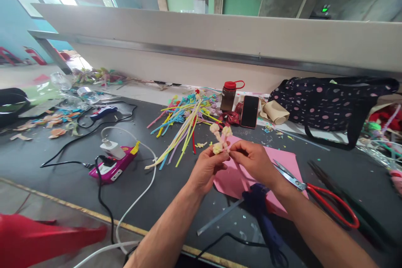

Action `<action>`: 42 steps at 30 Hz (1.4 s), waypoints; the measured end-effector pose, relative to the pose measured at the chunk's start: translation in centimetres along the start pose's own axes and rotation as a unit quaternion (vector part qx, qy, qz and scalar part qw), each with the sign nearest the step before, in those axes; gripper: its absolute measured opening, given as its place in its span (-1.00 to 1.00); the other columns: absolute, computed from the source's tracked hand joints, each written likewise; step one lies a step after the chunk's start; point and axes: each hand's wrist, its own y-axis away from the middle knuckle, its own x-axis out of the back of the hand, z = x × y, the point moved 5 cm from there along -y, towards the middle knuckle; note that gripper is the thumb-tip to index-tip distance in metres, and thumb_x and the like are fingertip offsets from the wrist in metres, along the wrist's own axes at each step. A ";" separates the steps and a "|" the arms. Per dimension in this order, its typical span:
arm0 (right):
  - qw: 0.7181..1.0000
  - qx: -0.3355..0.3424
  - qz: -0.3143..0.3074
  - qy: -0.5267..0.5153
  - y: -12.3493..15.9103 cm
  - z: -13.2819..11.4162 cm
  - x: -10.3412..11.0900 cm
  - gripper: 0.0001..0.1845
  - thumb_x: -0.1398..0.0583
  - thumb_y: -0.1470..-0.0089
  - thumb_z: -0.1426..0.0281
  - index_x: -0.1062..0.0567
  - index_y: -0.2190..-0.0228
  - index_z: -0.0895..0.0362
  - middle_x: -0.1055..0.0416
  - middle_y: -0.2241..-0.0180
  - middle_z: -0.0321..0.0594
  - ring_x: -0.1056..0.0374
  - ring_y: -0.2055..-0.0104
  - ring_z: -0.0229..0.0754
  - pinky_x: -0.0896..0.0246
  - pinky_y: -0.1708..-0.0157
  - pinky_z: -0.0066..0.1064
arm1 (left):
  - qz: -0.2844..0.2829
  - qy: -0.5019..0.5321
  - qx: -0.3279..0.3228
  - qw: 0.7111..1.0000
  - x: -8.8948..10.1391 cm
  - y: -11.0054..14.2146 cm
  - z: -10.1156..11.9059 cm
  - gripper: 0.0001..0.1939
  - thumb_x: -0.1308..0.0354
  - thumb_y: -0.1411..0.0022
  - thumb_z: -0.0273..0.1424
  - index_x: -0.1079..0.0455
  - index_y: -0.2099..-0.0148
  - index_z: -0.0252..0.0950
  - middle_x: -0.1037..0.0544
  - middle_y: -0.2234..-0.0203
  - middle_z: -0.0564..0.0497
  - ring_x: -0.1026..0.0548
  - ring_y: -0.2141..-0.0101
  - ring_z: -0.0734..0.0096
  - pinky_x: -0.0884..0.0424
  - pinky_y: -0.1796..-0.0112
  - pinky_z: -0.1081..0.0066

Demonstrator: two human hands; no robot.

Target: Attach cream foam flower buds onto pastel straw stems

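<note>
My left hand [207, 169] is closed around the base of a small pipe-cleaner flower [217, 148] with fluffy pale yellow and pinkish tufts. The fingers of my right hand [253, 157] pinch at the flower's right side, near its stem; what exactly lies between those fingertips is hidden. Both hands are above a pink sheet [284, 159]. Under my right forearm lies a dark blue tool [259, 205], apparently a glue gun, with a translucent stick [220, 217] beside it. Scissors with red handles [333, 205] rest partly on the sheet.
Behind my hands is a heap of coloured pipe cleaners [188, 113]. A red-capped bottle [228, 97], a phone [250, 111] and a dark patterned bag [323, 104] stand along the back. To the left are a purple power strip [114, 171] with cords and paper scraps [58, 119].
</note>
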 end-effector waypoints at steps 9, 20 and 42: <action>0.908 -0.184 -0.158 -0.341 -0.3 2.1 -1.1 -0.73 -0.29 0.22 0.26 -0.38 0.59 0.20 -0.25 0.68 -0.39 -0.03 0.66 -0.42 0.15 0.66 -0.52 | -0.078 0.006 0.032 0.996 -0.4 0.3 0.3 -0.74 -0.33 0.16 -0.39 -0.46 0.35 -0.37 -0.40 0.65 0.07 -0.31 0.66 0.62 -0.20 0.62 0.58; 0.926 -0.168 -0.153 -0.302 0.0 0.3 -0.5 -0.74 -0.29 0.22 0.26 -0.43 0.56 0.21 -0.31 0.66 -0.35 -0.13 0.64 -0.39 0.03 0.62 -0.51 | -0.064 -0.035 0.013 0.997 -0.1 0.4 0.6 -0.76 -0.38 0.25 -0.35 -0.44 0.54 -0.40 -0.45 0.70 0.02 -0.35 0.67 0.56 -0.21 0.60 0.55; 0.936 0.159 0.088 0.301 1.7 -2.5 -1.4 -0.75 -0.02 -0.13 0.47 -0.44 0.49 0.18 -0.38 0.51 -0.19 -0.28 0.43 -0.25 -0.06 0.40 -0.44 | 0.070 0.012 -0.060 0.996 0.5 -0.4 -0.5 -0.77 -0.30 0.10 -0.34 -0.33 0.49 -0.38 -0.35 0.69 0.13 -0.28 0.65 0.63 -0.18 0.55 0.55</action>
